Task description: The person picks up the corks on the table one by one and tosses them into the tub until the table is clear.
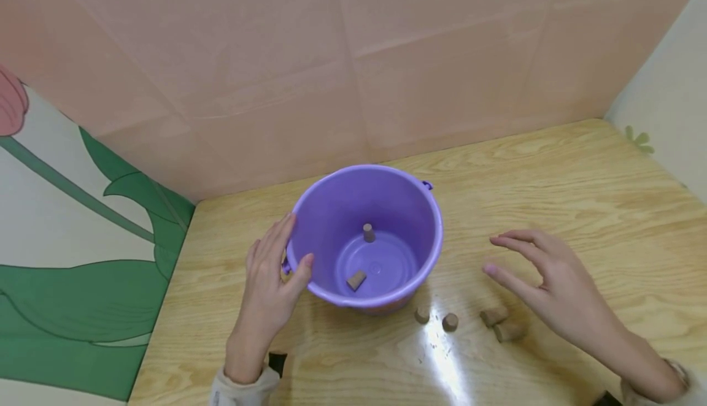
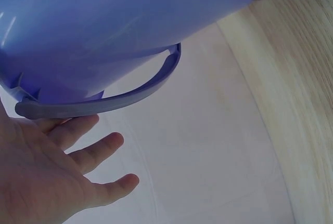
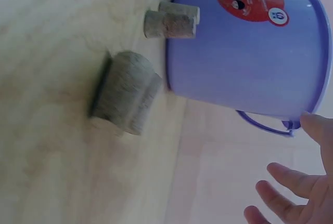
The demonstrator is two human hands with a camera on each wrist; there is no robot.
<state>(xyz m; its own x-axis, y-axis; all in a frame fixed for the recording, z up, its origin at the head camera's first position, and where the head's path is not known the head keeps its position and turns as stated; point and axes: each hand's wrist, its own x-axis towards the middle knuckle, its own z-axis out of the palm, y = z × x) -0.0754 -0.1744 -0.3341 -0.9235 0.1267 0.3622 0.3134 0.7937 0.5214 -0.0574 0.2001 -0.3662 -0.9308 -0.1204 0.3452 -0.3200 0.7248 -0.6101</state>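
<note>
A purple plastic bucket (image 1: pixel 433 252) stands upright on the table, with one cork (image 1: pixel 356 280) lying inside near its front wall and another cork (image 1: pixel 368 232) at the back of its floor. At the bucket's left rim is my left hand (image 1: pixel 270 277), thumb at the edge and fingers extended along the outside. The left wrist view shows these fingers spread beside the bucket's handle (image 2: pixel 114 103). My right hand (image 1: pixel 558 277) hovers to the right of the bucket, thumb and fingers apart, holding nothing. Below it lie two corks (image 1: pixel 494 315) side by side.
Two more corks, the left one (image 1: pixel 422 315) and the right one (image 1: pixel 450 322), stand upright in front of the bucket. Behind the wooden table (image 1: pixel 552 179) hangs a pinkish covering (image 1: pixel 265 75). Painted walls border both sides.
</note>
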